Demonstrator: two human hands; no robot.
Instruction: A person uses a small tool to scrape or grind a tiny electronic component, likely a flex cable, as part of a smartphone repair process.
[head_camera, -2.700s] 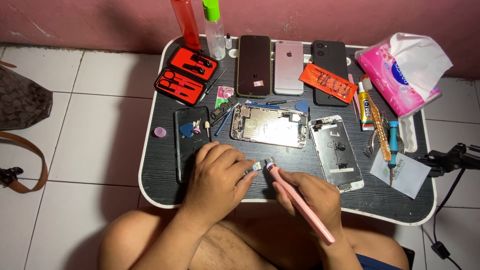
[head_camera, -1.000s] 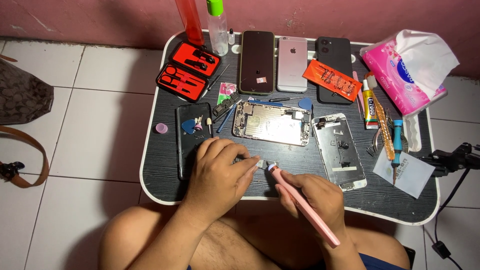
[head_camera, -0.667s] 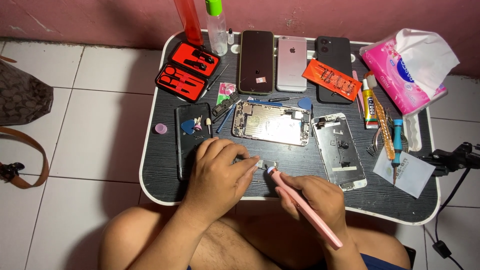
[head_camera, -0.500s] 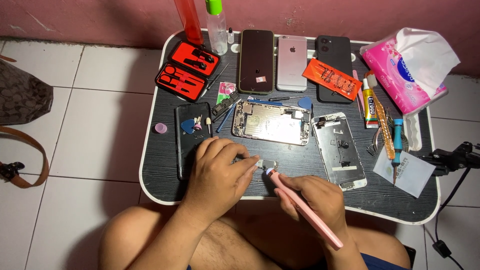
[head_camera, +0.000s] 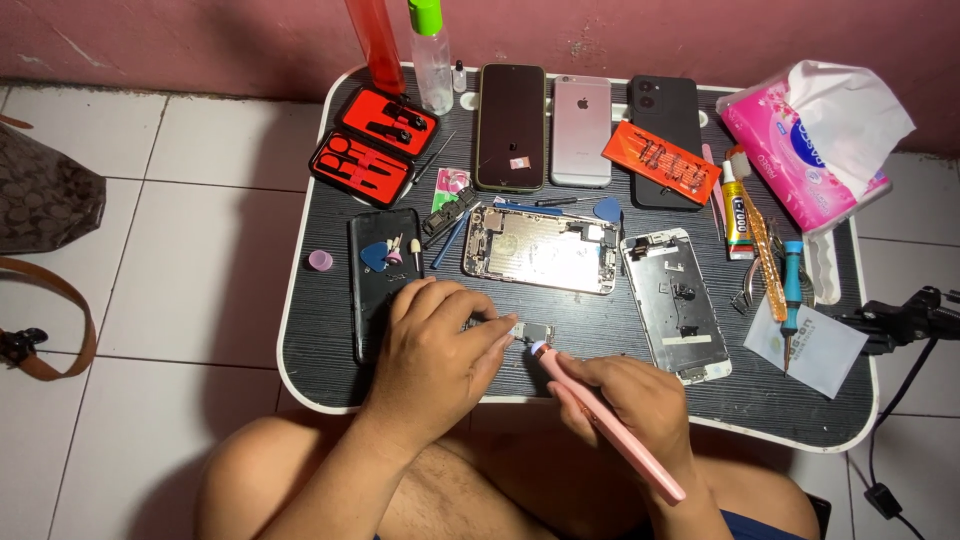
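Note:
My left hand (head_camera: 435, 350) presses a small metal phone part (head_camera: 528, 331) against the black lap table (head_camera: 320, 350), fingers pinched on its left end. My right hand (head_camera: 640, 410) grips a pink pen-shaped tool (head_camera: 610, 425), whose tip touches the part's right side. Just beyond lies an opened phone housing (head_camera: 540, 250) with its insides showing. To its right rests a detached phone screen panel (head_camera: 675, 305), back side up.
At the table's far edge lie three phones (head_camera: 580, 125), an open red tool case (head_camera: 375, 145), a bottle (head_camera: 432, 55) and an orange packet (head_camera: 660, 162). A pink tissue pack (head_camera: 810, 150), glue tube (head_camera: 737, 205) and screwdrivers (head_camera: 790, 295) crowd the right. A brown bag (head_camera: 40, 200) sits on the floor.
Both hands stay on the small part and pink tool with only slight shifts. The view has drifted a little; nothing was picked up or released.

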